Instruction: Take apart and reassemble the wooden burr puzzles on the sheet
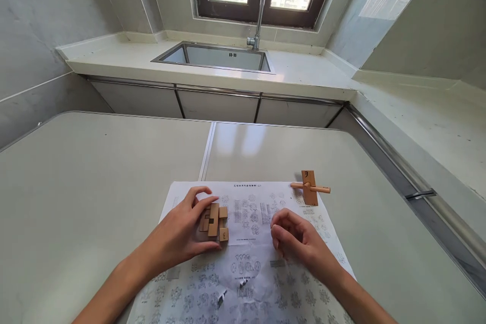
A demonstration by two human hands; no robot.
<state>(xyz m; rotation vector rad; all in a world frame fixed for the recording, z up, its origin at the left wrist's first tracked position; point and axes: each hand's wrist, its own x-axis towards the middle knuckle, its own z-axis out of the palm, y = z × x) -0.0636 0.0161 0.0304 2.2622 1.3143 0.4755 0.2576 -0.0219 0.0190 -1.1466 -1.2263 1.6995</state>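
Observation:
My left hand [190, 225] is curved around a small cluster of interlocking wooden puzzle blocks [213, 220], thumb on the near side and fingers on the far side. The blocks have notches, and one bears a small dark mark. They are over the left part of a printed paper sheet [246, 240]. Above the right part of that sheet, my right hand [298, 240] has its fingers curled in toward the thumb, and no object shows in it. Beyond it, at the sheet's far right corner, a flat wooden piece with a character on it [310, 188] is crossed by a wooden rod [322, 189].
A pale table [94, 187] with a seam down its middle carries the sheet, which shows small diagrams and a few torn spots. Behind it runs a white counter [304, 68] with a sink [212, 55] and faucet [260, 5] under a window. Another counter extends along the right.

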